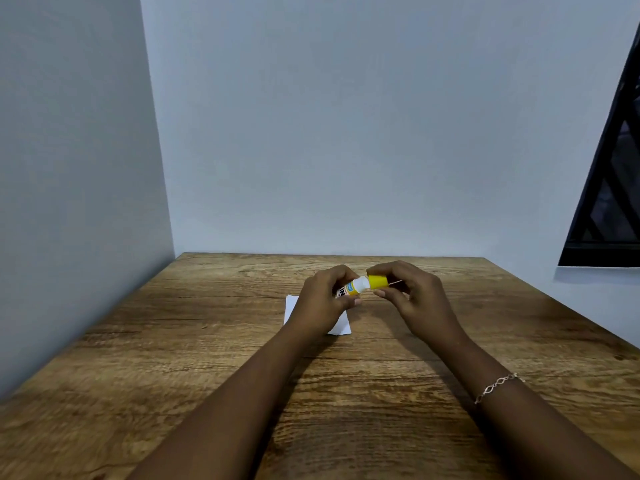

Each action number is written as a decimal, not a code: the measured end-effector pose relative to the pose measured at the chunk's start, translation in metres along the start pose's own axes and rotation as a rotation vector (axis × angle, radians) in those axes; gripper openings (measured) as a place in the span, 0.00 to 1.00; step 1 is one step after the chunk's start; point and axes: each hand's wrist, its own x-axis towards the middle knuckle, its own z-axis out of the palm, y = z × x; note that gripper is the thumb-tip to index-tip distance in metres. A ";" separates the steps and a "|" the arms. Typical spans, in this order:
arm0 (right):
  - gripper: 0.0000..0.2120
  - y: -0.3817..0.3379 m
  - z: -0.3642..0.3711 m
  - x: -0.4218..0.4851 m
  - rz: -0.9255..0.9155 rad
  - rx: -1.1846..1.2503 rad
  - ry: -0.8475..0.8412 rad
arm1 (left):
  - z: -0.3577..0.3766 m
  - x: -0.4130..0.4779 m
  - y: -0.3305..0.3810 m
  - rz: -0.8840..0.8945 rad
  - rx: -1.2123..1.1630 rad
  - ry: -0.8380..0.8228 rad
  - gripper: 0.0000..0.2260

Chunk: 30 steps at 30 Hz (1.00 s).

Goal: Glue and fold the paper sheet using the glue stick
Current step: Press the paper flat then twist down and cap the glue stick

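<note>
My left hand [322, 299] grips the white glue stick [355, 288] by its labelled body, held sideways above the table. My right hand [412, 292] pinches the yellow cap [378, 282] at the stick's right end; cap and white neck are almost touching, and I cannot tell if they are joined. A small white paper sheet [341, 323] lies flat on the wooden table [214, 341], mostly hidden under my left hand, with one corner showing at the left and one at the lower right.
Pale walls close the table's far edge and left side. A dark window frame [609, 202] stands at the right. A thin bracelet [498, 388] circles my right wrist. Bare wood surrounds the paper on all sides.
</note>
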 end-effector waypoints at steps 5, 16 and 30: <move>0.11 0.000 0.002 -0.001 -0.021 0.004 -0.031 | -0.001 0.001 0.001 0.015 0.083 -0.005 0.09; 0.09 0.003 0.000 -0.002 -0.081 -0.138 -0.095 | 0.001 0.001 0.004 0.069 0.229 0.004 0.11; 0.09 0.011 -0.001 -0.002 -0.110 -0.259 -0.138 | 0.000 -0.002 0.004 0.120 0.305 -0.084 0.09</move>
